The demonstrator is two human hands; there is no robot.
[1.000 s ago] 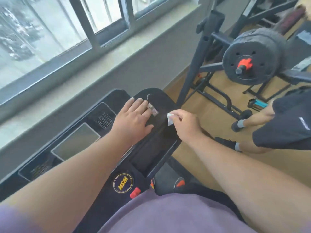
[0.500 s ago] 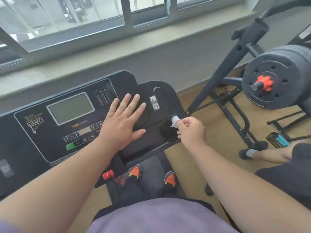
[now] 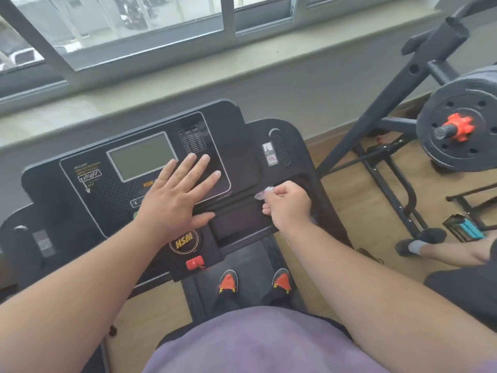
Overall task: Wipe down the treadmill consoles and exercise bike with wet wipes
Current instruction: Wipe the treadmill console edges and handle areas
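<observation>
The black treadmill console (image 3: 80,200) fills the middle of the head view, with a grey screen (image 3: 139,156) and an HSM badge below. My left hand (image 3: 177,195) lies flat on the console, fingers spread, just right of the screen. My right hand (image 3: 286,204) is curled into a fist at the console's right tray and grips a small white wet wipe (image 3: 265,193), which sticks out at the thumb side and touches the black surface.
A weight rack (image 3: 382,103) with a black plate and red collar (image 3: 457,127) stands right of the console. Another person's leg and foot (image 3: 419,244) are on the wooden floor at right. A window sill (image 3: 188,74) runs behind the console. My shoes (image 3: 228,282) stand on the belt.
The camera has swung left, bringing the whole console into view. My left hand slid left toward the screen. My right hand with the wipe moved inward along the right tray.
</observation>
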